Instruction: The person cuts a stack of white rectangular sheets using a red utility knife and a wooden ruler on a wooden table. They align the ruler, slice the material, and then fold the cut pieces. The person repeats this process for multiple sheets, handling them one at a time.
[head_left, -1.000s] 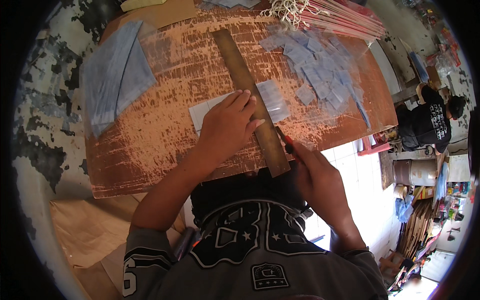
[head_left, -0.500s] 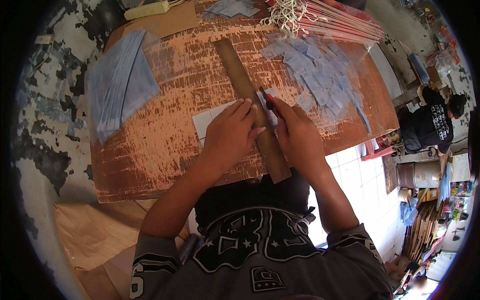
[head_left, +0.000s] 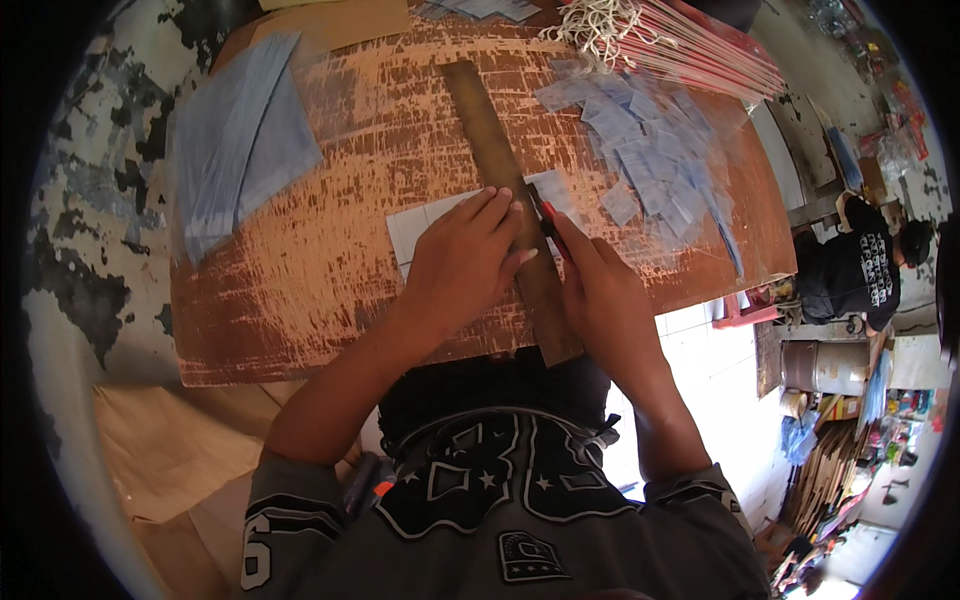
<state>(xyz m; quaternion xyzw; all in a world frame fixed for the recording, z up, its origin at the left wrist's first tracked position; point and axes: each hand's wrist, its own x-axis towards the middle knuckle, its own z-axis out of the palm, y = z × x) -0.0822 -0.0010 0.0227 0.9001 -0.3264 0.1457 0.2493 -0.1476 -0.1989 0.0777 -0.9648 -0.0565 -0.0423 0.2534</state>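
My left hand (head_left: 462,248) presses a long, flat brownish ruler (head_left: 484,130) down with its fingertips and thumb. The ruler slants across the table, its near end at the table's front edge. Beneath it lies a pale sheet marked with lines (head_left: 406,232), partly covered by my left hand. A red and black cutter knife (head_left: 547,211) is gripped in my right hand (head_left: 607,285). Its dark front end sits beside the ruler's right edge, over the sheet; whether the blade touches the sheet is hard to see.
The worn brown table (head_left: 270,320) holds a fan of clear bluish plastic sheets (head_left: 230,150) at left. Small plastic pieces (head_left: 650,160) are heaped at right, below a bundle of red and white sticks with cords (head_left: 690,55). Another person (head_left: 850,260) works at far right.
The cutter knife and my right hand have shifted slightly toward me along the ruler. My left hand stays on the ruler. The whole view has tilted a little.
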